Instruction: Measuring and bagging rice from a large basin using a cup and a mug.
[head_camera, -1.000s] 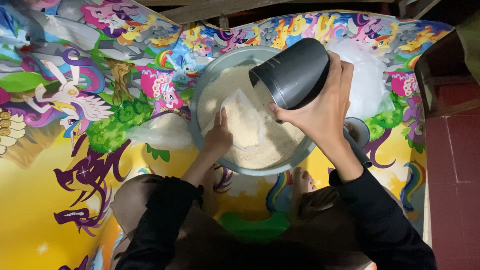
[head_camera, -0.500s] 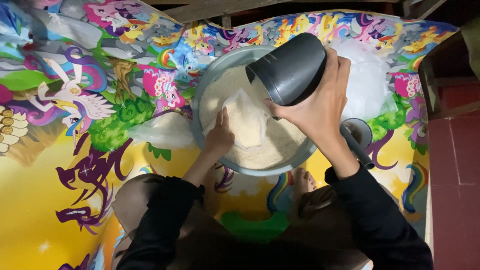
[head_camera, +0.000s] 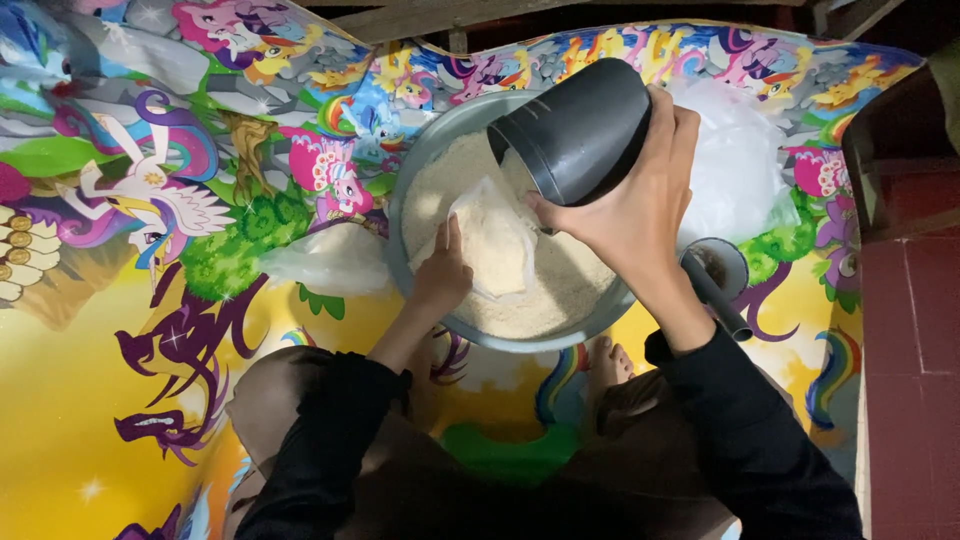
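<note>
A wide grey basin (head_camera: 415, 180) full of pale flour-like powder (head_camera: 560, 290) sits on a bright cartoon-printed mat. My left hand (head_camera: 441, 275) holds a small clear plastic bag (head_camera: 495, 245), partly filled with powder, upright over the basin. My right hand (head_camera: 630, 200) grips a black cup (head_camera: 575, 130), tilted with its mouth toward the bag's opening. Both arms wear black sleeves.
An empty clear plastic bag (head_camera: 325, 260) lies on the mat left of the basin. More clear plastic (head_camera: 740, 170) lies to its right. A small grey scoop with a dark handle (head_camera: 720, 275) rests right of the basin. My bare foot (head_camera: 605, 365) shows below it. A red floor (head_camera: 915, 330) borders the mat.
My right hand has tipped the black cup a little further toward the bag. My left hand keeps the bag in the same place.
</note>
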